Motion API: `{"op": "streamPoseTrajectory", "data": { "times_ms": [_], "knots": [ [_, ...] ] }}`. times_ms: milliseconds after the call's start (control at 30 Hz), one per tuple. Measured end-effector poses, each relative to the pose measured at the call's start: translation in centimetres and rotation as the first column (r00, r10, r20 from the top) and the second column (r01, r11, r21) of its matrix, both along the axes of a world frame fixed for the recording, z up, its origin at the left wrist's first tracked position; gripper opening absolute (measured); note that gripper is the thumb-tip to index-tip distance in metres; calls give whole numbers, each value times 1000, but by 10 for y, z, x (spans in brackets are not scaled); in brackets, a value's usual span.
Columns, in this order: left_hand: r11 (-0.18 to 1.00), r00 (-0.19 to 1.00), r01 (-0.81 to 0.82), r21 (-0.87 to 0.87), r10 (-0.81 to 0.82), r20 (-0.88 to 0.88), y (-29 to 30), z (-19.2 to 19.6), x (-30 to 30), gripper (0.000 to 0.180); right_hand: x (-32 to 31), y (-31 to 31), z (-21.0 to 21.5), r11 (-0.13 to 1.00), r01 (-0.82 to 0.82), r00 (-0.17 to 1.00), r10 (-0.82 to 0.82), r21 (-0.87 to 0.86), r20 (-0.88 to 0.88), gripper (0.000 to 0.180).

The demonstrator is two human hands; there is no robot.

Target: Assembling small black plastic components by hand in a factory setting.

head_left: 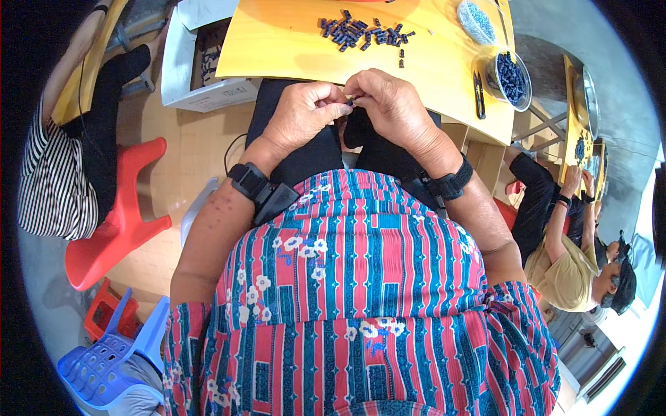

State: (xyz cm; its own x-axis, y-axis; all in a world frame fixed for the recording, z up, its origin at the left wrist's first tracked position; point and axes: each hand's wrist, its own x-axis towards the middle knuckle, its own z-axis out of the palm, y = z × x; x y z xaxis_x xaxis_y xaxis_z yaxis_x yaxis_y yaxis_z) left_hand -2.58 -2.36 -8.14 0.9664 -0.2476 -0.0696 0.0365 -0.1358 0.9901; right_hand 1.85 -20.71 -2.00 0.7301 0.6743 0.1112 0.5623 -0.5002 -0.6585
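My left hand point(303, 111) and my right hand point(390, 105) meet over my lap, just below the near edge of the yellow table point(277, 48). Between the fingertips of both hands sits a small dark blue piece point(349, 102), pinched from both sides. A black band wraps each wrist. A loose heap of several small dark blue pieces point(361, 32) lies on the table a little beyond my hands.
A round clear tub of dark blue pieces point(511, 78) and a bag of pale pieces point(476, 21) stand at the table's right. A white cardboard box point(201, 62) is at left. A red plastic chair point(121, 215), a blue stool point(111, 360). People sit at left and right.
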Motion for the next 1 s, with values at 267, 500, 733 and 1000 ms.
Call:
{"op": "streamPoseTrajectory", "data": {
  "times_ms": [267,500,733,1000],
  "knots": [
    [994,998,-38,-101,33,-54,-1,3,-1,13,1,2,-6,996,-35,999,31,84,40,21],
    [994,996,-18,-104,8,-90,2,-8,0,13,0,0,-16,991,13,998,-3,131,-70,27],
    [967,994,-44,-249,17,-111,0,-5,5,12,-2,-7,-28,911,278,899,-135,304,-418,19],
    [964,991,-36,-264,2,-130,3,-6,6,16,-6,-5,-31,876,356,852,-161,326,-499,18]
  ]
}}
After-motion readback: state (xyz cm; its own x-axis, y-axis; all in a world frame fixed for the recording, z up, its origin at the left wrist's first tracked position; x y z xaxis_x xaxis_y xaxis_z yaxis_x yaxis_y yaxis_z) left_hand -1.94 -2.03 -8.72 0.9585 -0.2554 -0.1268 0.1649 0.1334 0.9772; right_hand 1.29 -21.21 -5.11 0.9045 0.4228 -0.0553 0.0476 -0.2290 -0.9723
